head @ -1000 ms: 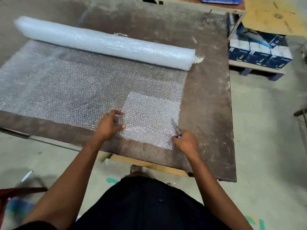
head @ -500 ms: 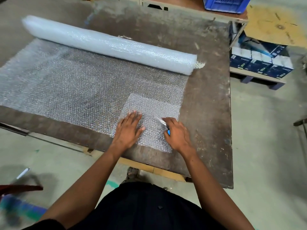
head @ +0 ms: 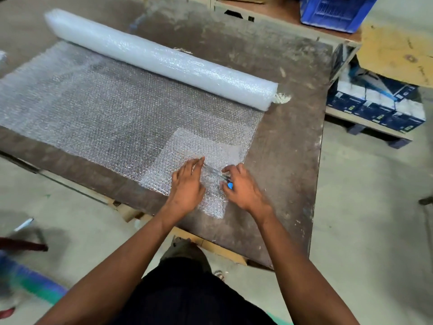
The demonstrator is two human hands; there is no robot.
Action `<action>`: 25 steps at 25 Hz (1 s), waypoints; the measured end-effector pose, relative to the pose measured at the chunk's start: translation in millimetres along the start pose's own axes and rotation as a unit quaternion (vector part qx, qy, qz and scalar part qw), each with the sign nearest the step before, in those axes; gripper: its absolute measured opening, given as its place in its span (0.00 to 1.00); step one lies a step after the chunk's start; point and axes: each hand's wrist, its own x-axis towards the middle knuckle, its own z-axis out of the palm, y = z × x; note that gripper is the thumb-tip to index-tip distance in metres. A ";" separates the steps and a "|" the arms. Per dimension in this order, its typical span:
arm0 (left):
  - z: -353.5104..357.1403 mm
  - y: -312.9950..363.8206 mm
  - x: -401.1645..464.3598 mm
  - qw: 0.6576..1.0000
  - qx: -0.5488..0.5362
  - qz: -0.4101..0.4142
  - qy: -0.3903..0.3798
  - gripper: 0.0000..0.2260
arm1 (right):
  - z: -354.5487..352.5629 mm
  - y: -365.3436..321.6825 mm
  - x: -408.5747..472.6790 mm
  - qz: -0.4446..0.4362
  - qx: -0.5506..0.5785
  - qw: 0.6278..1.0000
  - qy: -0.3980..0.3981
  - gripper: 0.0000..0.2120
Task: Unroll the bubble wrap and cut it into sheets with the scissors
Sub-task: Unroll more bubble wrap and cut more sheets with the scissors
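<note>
A thick roll of bubble wrap [head: 161, 58] lies across the brown table [head: 288, 160], with a long unrolled stretch [head: 93, 113] spread toward me. A smaller cut sheet [head: 187, 146] lies on top of that stretch near its right front corner. My left hand [head: 187, 186] rests flat on this sheet with straight fingers. My right hand [head: 243, 188] grips blue-handled scissors [head: 220, 175]; their metal blades point left toward my left fingertips, over the sheet.
The table's right edge drops to a concrete floor. A low shelf with dark blue boxes [head: 375, 102] stands to the right, a blue crate [head: 335, 10] behind it, and a cardboard piece [head: 398, 52] at far right.
Both hands have moved closer together over the small cut sheet. My left hand slid right across it, and my right hand turned the scissors so the blades point toward the left hand.
</note>
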 end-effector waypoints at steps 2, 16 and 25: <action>2.0 31.1 2.4 0.967 -0.214 -0.117 0.070 0.36 | -8.9 -4.5 6.6 0.035 0.176 0.982 -0.055 0.20; 35.1 41.1 87.1 0.800 -0.533 -0.271 -0.040 0.08 | -25.0 38.1 41.8 0.070 0.077 0.991 -0.082 0.31; 38.5 69.2 86.7 0.735 -0.583 -0.346 0.016 0.07 | -55.1 78.8 51.9 0.041 0.106 0.984 -0.137 0.24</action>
